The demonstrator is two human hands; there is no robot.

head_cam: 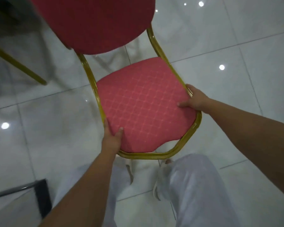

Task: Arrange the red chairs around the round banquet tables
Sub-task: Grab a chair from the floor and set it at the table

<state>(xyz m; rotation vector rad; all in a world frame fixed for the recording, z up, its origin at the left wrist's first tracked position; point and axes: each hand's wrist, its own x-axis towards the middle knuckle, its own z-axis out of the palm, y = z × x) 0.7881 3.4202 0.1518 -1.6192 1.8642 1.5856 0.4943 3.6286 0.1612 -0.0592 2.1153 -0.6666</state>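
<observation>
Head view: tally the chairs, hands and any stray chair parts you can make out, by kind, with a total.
red chair: 1
hands gripping its seat: 2, left hand and right hand
separate gold leg, the rest of that piece out of frame: 1
Total: 4

Red chair (143, 102) back cut by top edge, legs hidden beneath seat, gold leg (18, 66) cropped at left.

A glossy white tiled floor (236, 38) fills the view, dotted with round light reflections (221, 67) at 1, 2 and 9 o'clock. At 7 o'clock a grey bar (11, 190) meets a dark block (43, 199).
</observation>
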